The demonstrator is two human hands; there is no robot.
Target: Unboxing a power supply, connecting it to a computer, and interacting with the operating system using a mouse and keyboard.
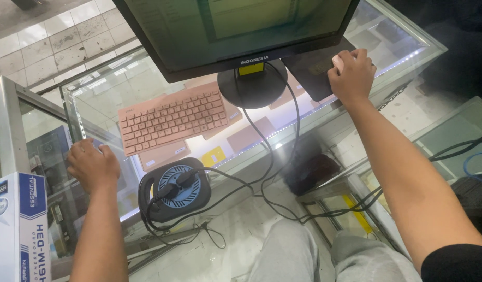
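a: where was the mouse (339,61)?
b: under the right hand (352,77), which cupped it on a dark pad (308,73).
a: and the left hand (92,165)?
b: loosely curled, holding nothing, resting on the glass desk (94,99); a pink keyboard (173,117) lay just right of it.

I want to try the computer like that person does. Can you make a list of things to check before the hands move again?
1. Right hand on the mouse: ok, it covers it on the dark mouse pad.
2. Left hand free: ok, it rests on the glass counter, holding nothing.
3. Pink keyboard within reach: ok, it lies between the hands.
4. Monitor on: ok, its screen is lit.
5. Black cables clear of the hands: ok, they hang off the counter edge.
6. Keyboard plugged in: cannot tell.
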